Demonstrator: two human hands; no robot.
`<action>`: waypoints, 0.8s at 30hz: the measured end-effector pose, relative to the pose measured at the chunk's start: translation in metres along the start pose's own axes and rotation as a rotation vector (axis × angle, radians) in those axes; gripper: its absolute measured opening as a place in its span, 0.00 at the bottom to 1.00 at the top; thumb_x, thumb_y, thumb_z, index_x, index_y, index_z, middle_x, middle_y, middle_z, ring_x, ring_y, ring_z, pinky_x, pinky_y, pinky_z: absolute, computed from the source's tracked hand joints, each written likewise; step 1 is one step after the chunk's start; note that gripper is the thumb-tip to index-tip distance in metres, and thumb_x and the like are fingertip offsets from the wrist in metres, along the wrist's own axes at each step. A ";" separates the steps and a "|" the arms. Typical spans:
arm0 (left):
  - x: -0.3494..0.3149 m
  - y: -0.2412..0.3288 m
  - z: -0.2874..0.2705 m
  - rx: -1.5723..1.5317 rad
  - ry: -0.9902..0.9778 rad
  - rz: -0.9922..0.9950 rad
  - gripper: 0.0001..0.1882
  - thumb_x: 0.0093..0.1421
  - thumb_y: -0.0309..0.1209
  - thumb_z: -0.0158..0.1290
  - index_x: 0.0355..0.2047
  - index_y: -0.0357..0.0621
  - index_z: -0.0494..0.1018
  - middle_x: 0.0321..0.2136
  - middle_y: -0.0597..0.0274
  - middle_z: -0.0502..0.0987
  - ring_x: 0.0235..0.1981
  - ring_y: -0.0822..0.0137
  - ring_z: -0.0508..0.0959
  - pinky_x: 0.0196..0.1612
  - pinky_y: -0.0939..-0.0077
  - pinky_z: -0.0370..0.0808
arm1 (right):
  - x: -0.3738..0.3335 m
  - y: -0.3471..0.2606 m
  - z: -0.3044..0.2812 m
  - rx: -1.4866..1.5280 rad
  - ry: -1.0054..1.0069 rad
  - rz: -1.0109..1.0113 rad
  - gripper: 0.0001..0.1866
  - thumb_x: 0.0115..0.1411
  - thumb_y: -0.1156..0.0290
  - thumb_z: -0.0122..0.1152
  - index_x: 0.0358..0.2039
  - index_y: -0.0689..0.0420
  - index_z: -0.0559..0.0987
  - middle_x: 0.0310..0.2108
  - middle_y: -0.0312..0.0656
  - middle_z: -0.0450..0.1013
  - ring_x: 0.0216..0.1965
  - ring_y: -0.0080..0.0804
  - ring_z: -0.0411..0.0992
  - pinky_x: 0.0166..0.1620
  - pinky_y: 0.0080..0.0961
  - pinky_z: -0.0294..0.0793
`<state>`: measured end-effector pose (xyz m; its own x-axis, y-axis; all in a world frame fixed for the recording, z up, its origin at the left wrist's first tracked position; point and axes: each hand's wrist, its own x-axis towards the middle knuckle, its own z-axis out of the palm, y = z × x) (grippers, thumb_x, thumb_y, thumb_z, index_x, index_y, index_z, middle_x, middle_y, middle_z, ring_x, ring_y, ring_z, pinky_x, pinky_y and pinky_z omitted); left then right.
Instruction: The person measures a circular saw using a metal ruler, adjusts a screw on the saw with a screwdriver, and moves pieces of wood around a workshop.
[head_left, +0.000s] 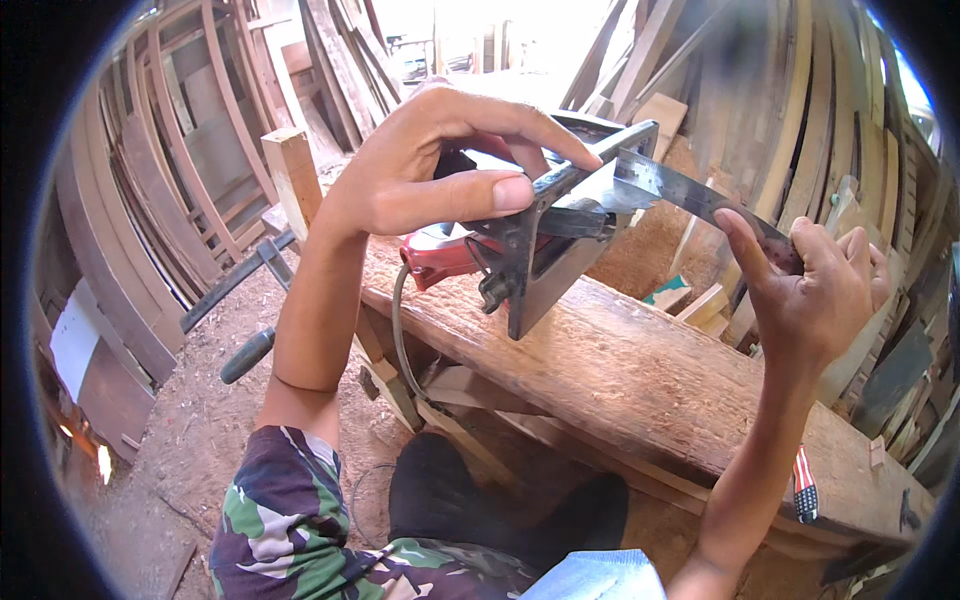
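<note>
My left hand [425, 165] grips the metal base plate [545, 285] of a red and black corded power tool [435, 262]. Its thumb and forefinger press on the plate's upper edge; the other fingers are partly hidden behind. The tool is tilted over a wooden beam, and its exact kind is hard to tell. Fingers of my right hand [815, 290] close round one end of a flat, dark metal strip [695, 200]. The strip's shiny far end lies against or just in front of the base plate; whether they touch I cannot tell.
A long, thick wooden beam [620, 370] runs below my hands toward the lower right. Left of it are a bar clamp [235, 280] and an upright wood post [290, 175]. The tool's grey cord [400, 340] hangs down. Planks and wooden frames [215, 120] lean all around.
</note>
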<state>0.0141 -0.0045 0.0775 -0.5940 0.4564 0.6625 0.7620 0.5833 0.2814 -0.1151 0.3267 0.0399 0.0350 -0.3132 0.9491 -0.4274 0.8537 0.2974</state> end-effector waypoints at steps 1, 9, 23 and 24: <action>0.000 -0.001 0.000 0.018 0.003 0.001 0.30 0.64 0.47 0.59 0.56 0.35 0.86 0.30 0.55 0.86 0.33 0.69 0.85 0.42 0.73 0.81 | 0.000 0.000 0.000 -0.003 0.002 -0.001 0.36 0.53 0.31 0.81 0.15 0.49 0.74 0.15 0.30 0.60 0.23 0.30 0.63 0.55 0.44 0.69; 0.000 0.002 0.002 -0.031 0.013 0.003 0.29 0.64 0.47 0.60 0.55 0.36 0.86 0.31 0.55 0.87 0.34 0.67 0.86 0.43 0.72 0.81 | 0.001 0.001 0.000 -0.034 -0.112 0.062 0.39 0.50 0.22 0.76 0.16 0.49 0.80 0.12 0.30 0.68 0.22 0.32 0.70 0.62 0.48 0.69; -0.002 0.003 0.003 0.033 0.081 0.002 0.27 0.62 0.48 0.62 0.53 0.41 0.89 0.28 0.57 0.86 0.30 0.68 0.84 0.36 0.72 0.78 | 0.007 0.000 -0.001 0.063 0.034 -0.045 0.38 0.48 0.33 0.84 0.14 0.52 0.70 0.16 0.33 0.55 0.24 0.34 0.58 0.43 0.36 0.65; -0.001 0.002 0.003 0.034 0.084 0.010 0.27 0.62 0.48 0.62 0.53 0.41 0.89 0.28 0.57 0.87 0.30 0.67 0.85 0.37 0.72 0.79 | 0.007 0.001 -0.001 0.056 0.031 -0.049 0.38 0.48 0.33 0.84 0.14 0.52 0.70 0.16 0.34 0.55 0.24 0.34 0.58 0.42 0.36 0.65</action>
<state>0.0158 -0.0015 0.0751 -0.5618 0.4053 0.7212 0.7578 0.6019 0.2520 -0.1147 0.3255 0.0467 0.0844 -0.3401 0.9366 -0.4746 0.8128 0.3379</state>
